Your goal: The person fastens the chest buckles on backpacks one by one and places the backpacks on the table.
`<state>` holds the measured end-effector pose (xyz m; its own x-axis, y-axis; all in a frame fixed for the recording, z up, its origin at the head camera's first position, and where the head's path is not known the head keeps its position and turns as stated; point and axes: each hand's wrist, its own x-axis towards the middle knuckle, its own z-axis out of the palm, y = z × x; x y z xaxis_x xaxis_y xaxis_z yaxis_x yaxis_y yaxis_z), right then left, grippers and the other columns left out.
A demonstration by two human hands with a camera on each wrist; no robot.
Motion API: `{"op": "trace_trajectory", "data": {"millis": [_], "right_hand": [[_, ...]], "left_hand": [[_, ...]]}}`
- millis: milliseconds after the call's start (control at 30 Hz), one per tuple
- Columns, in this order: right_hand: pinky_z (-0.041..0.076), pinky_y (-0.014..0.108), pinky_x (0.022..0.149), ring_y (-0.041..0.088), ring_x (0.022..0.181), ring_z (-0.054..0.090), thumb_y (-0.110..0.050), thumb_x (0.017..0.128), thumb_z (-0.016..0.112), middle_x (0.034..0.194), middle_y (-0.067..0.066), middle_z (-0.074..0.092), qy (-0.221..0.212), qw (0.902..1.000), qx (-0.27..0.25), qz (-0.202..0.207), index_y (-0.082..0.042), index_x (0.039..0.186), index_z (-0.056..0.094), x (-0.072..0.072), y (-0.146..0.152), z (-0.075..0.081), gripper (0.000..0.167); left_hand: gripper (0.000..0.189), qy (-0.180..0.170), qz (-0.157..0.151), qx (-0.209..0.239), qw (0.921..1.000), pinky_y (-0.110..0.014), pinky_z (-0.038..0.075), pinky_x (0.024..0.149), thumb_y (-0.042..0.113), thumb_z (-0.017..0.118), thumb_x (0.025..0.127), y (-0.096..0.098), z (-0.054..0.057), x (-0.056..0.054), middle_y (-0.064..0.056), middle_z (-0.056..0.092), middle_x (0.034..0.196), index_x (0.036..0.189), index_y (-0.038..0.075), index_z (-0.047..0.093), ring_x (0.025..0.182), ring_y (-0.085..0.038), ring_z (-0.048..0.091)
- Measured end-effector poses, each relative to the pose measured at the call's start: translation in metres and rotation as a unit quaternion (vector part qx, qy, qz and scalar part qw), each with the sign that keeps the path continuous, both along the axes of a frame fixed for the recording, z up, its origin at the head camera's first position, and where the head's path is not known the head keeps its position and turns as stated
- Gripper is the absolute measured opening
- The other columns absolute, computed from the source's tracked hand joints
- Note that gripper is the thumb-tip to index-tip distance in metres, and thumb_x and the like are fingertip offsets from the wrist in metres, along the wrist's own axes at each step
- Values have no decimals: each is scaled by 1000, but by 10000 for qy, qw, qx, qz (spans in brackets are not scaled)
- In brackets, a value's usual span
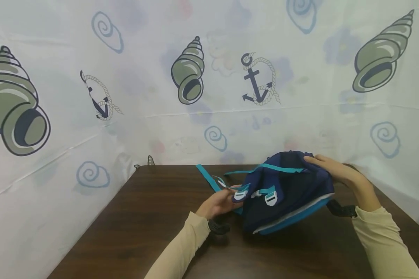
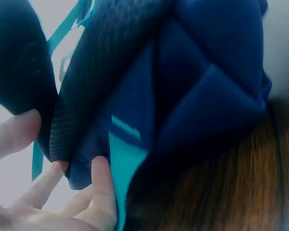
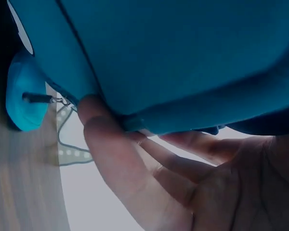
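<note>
A small dark navy backpack [image 1: 286, 186] with turquoise straps and white buckles is held tilted over the right part of the table. At its left side my left hand [image 1: 223, 201] grips the padded shoulder straps; in the left wrist view, the thumb and fingers pinch the black mesh strap [image 2: 82, 106] near its lower end, beside a turquoise webbing strap [image 2: 125, 166]. My right hand [image 1: 329, 168] holds the bag's far right edge, fingers curled over it. The right wrist view shows those fingers at the edge of the blue panel [image 3: 183, 57], near a zipper pull [image 3: 38, 98].
The dark wooden table [image 1: 143, 217] reaches back to a white curtain [image 1: 143, 58] printed with shells and anchors, which also hangs along both sides. A loose turquoise strap [image 1: 208, 177] trails left of the bag. Both wrists carry black bands [image 1: 218, 228].
</note>
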<state>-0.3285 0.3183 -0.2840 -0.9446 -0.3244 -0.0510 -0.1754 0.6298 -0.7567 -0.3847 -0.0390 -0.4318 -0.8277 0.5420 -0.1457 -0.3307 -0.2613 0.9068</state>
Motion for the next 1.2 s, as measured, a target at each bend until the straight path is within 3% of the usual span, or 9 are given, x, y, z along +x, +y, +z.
{"op": "trace_trajectory", "data": {"millis": [167, 300, 467, 733, 867, 933, 1033, 1100, 1200], "right_hand": [[51, 31, 88, 25, 105, 55, -49, 106, 30, 126, 24, 46, -78, 9997, -192, 92, 13, 142, 26, 0, 4, -7, 72], [42, 51, 106, 41, 125, 47, -52, 105, 29, 145, 34, 34, -51, 9998, -125, 120, 13, 151, 14, 0, 2, -7, 81], [24, 70, 112, 58, 139, 24, -56, 103, 30, 153, 42, 15, -93, 9993, 350, 13, 18, 151, 6, 0, 0, -8, 91], [28, 71, 110, 63, 141, 15, -58, 103, 34, 155, 45, 5, -356, 9932, 1104, 121, 20, 150, 2, -3, 2, -18, 96], [48, 62, 98, 59, 135, 32, -58, 103, 37, 155, 45, 4, -695, 9901, 1198, 231, 19, 150, -1, -5, 3, -26, 98], [57, 49, 80, 45, 106, 58, -57, 102, 39, 145, 44, 32, -773, 9906, 1116, 180, 17, 151, -1, -6, 3, -29, 98], [47, 30, 55, 20, 58, 48, -55, 103, 42, 86, 21, 58, -848, 9916, 963, 169, 15, 152, 1, -7, 3, -33, 96], [47, 29, 55, 19, 57, 49, -54, 103, 42, 85, 21, 56, -898, 9917, 900, 210, 15, 153, 1, -8, 3, -36, 95], [59, 39, 67, 36, 91, 66, -54, 103, 43, 133, 45, 43, -996, 9904, 905, 302, 16, 152, 1, -10, 3, -39, 95]], "left_hand": [[54, 319, -38, -616, 9976, -23, 50, 75, -3, 43, 98, 4, 3, -2, 0, 62, 87, 150, 5, 36, 75, -9, 58], [53, 452, 74, -792, 9958, -20, 48, 66, -5, 44, 96, 3, 8, -4, -1, 58, 84, 148, 6, 39, 70, -10, 52], [49, 515, 235, -968, 9937, -23, 48, 70, -1, 41, 99, -4, 10, -7, -3, 57, 96, 148, 6, 41, 76, -12, 53], [46, 563, 444, -989, 9925, -39, 47, 100, 2, 43, 100, -11, 5, -13, -18, 46, 148, 146, 7, 43, 118, -30, 55], [52, 592, 368, -886, 9936, -53, 23, 122, 1, 42, 98, -14, 3, -13, -21, 29, 161, 150, 7, 37, 148, -44, 27], [53, 678, 282, -928, 9930, -56, 16, 123, 2, 41, 99, -16, 1, -14, -21, 25, 163, 152, 6, 34, 151, -45, 17], [49, 788, 268, -1054, 9909, -57, 14, 123, 9, 42, 103, -19, 0, -16, -20, 25, 163, 152, 7, 35, 152, -45, 14], [46, 826, 343, -1107, 9898, -57, 14, 123, 12, 42, 105, -21, 0, -18, -19, 27, 163, 151, 7, 37, 152, -44, 16], [44, 881, 463, -1165, 9882, -57, 15, 123, 14, 42, 106, -20, 0, -21, -20, 30, 162, 149, 7, 40, 151, -44, 19]]}}
